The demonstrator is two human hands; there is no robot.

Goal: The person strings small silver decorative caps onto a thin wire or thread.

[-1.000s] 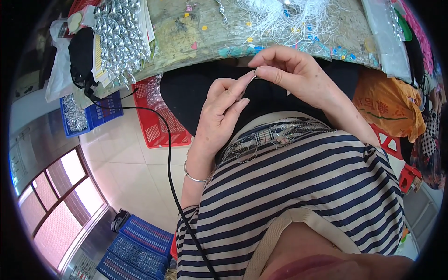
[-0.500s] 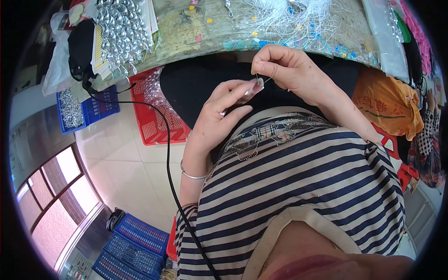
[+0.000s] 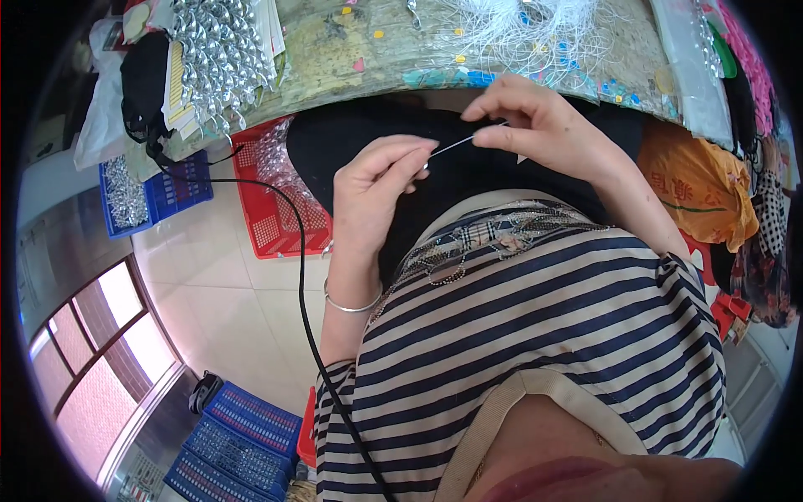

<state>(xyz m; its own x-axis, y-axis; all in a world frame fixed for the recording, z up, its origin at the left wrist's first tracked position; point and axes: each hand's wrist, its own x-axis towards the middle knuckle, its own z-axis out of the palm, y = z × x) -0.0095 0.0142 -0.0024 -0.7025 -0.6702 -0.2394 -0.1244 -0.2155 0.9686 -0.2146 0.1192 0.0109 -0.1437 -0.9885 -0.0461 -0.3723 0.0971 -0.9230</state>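
Observation:
My left hand [image 3: 378, 191] pinches one end of a thin clear thread [image 3: 456, 145], its fingers closed over a small shiny piece. My right hand [image 3: 539, 124] pinches the other end between thumb and forefinger, a little higher and to the right. The thread runs taut between the two hands, above my dark lap and just below the edge of the worktable [image 3: 351, 50]. A thin silver bangle [image 3: 351, 306] circles my left wrist. What the left fingers cover is too small to make out.
A pile of silver leaf-shaped pieces [image 3: 213, 50] lies at the table's left, tangled clear threads [image 3: 535, 25] at its middle. A red basket [image 3: 272, 197] and a blue basket [image 3: 150, 192] stand on the floor at left. A black cable [image 3: 303, 293] hangs down. Orange cloth [image 3: 698, 188] lies at right.
Both hands have drawn apart: the left moved down and left, the right stayed near the table edge, and a longer stretch of thread now shows between them.

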